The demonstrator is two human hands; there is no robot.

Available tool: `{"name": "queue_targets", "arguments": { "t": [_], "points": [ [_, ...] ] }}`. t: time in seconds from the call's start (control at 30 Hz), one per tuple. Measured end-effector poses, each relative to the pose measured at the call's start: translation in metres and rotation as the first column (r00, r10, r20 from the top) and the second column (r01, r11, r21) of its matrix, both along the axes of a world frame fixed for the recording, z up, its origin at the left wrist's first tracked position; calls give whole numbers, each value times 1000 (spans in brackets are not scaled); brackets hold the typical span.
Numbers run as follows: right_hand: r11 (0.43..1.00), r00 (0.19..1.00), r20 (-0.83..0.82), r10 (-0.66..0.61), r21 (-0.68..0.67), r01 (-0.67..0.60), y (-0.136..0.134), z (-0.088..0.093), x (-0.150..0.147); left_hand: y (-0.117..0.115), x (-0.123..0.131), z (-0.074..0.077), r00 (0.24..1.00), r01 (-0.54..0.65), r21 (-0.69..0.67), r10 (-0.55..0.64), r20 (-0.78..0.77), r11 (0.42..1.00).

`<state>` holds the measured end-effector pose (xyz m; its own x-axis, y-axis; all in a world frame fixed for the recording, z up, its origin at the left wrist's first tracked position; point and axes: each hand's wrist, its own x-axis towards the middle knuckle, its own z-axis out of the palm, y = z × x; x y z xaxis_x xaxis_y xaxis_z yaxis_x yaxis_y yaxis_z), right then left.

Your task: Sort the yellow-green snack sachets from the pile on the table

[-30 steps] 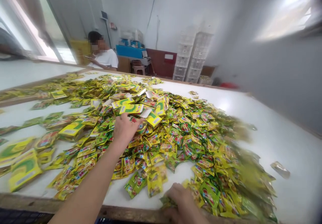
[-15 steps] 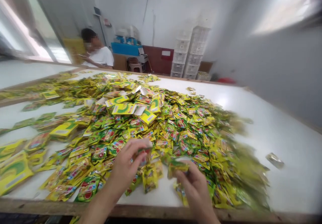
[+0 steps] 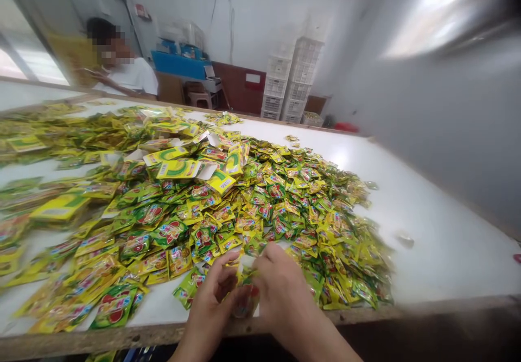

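At the near edge of the white table [image 3: 448, 253], my left hand [image 3: 214, 302] and right hand [image 3: 280, 283] close on a foil sachet [image 3: 247, 291] below the sachet heap [image 3: 252, 199]: light, soft, slippery, best pinched at its crimped seam.

A co-worker [image 3: 126, 77] in a white T-shirt sat at far left, beyond them a blue bench [image 3: 177, 64], a plastic stool [image 3: 196, 95] and two stacks of white crates [image 3: 287, 82] against the wall [image 3: 260, 20].

The one head-worn camera looks forward and down from just behind the bench's near edge [image 3: 366, 314] — close above the left hand [image 3: 214, 302] and right hand [image 3: 280, 289], with the far edge [image 3: 264, 119] and wall [image 3: 260, 14] well beyond.
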<state>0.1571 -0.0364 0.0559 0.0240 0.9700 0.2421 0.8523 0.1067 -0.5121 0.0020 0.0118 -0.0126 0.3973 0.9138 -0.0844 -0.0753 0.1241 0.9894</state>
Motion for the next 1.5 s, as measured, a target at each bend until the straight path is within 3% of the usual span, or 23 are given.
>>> {"name": "queue_targets", "arguments": {
  "t": [0.2,0.37,0.47,0.53,0.67,0.77,0.83,0.87,0.93,1.0,1.07,1.13,1.23,1.33,1.43,1.5],
  "points": [
    [1000,997,78,-14,-18,16,4,11,-6,-10,-4,2,999,3,-16,-2,48,1000],
    [955,955,67,290,-84,-284,3,29,1,-13,-10,-3,998,58,28,-59,18,998],
    [950,954,-71,292,-94,-298,7,32,8,-10,-13,-3,993,119,36,-118,-17,992],
    [962,957,-129,258,-55,-267,11,26,10,-7,-13,-1,988,149,25,-148,-31,989],
    [948,937,-142,319,38,-317,11,2,12,-5,-14,4,987,151,58,-148,-55,987],
    [961,900,-337,276,73,-267,2,-15,16,-5,-17,4,986,156,47,-152,-68,987],
    [992,823,-554,128,52,-119,-6,-27,18,-5,-19,5,987,132,-13,-132,-92,991],
    [998,741,-670,42,-8,-64,-9,-33,17,-5,-20,6,988,120,-62,-125,-90,991],
    [980,542,-834,-107,-181,-84,-12,-45,12,-5,-20,12,988,143,-163,-152,-41,976],
    [947,423,-889,-176,-270,-172,-10,-53,5,-4,-19,19,979,202,-218,-200,30,955],
    [957,427,-890,-159,-245,-155,-4,-55,-1,-2,-18,24,983,185,-224,-182,36,957],
    [982,464,-881,-87,-155,-110,3,-53,-3,0,-18,24,996,74,-172,-81,-31,982],
    [993,478,-878,-4,-61,-105,13,-51,0,4,-20,13,984,-58,38,64,-166,998],
    [996,469,-883,-24,-62,-66,18,-56,0,6,-20,-1,968,-33,238,91,-236,971],
    [997,479,-875,-70,-81,-2,18,-63,-1,9,-18,-7,966,-37,263,101,-236,964],
    [997,527,-846,-81,-73,36,17,-66,-2,11,-15,-5,963,-24,287,99,-250,958]
  ]
}}
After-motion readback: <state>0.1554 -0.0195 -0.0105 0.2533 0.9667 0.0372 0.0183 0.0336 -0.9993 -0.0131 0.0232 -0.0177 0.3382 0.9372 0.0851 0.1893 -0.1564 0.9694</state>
